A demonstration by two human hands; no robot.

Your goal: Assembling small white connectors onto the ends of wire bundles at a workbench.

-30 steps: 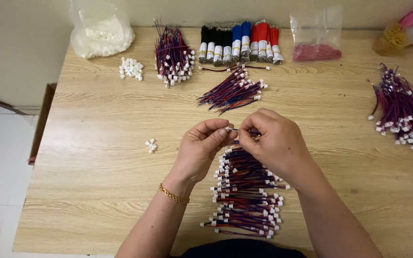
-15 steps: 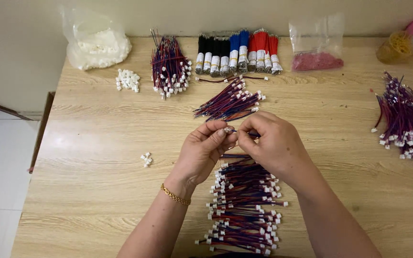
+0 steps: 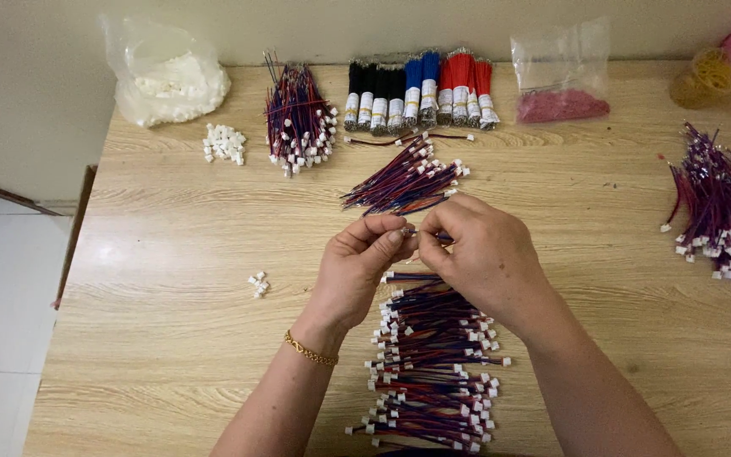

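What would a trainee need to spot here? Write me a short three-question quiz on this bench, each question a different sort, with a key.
1. True or false: the left hand and the right hand meet over the wooden table, pinching a small wire piece between their fingertips.
2. Multiple choice: what lies right below the hands? A) a clear bag of pink parts B) a long pile of red-and-blue wires with white connectors C) a yellow ring.
3. Fill in: the small loose heap of white connectors lies beside the clear bag of ____ parts at the far-left corner.

Key: 1 true; 2 B; 3 white.
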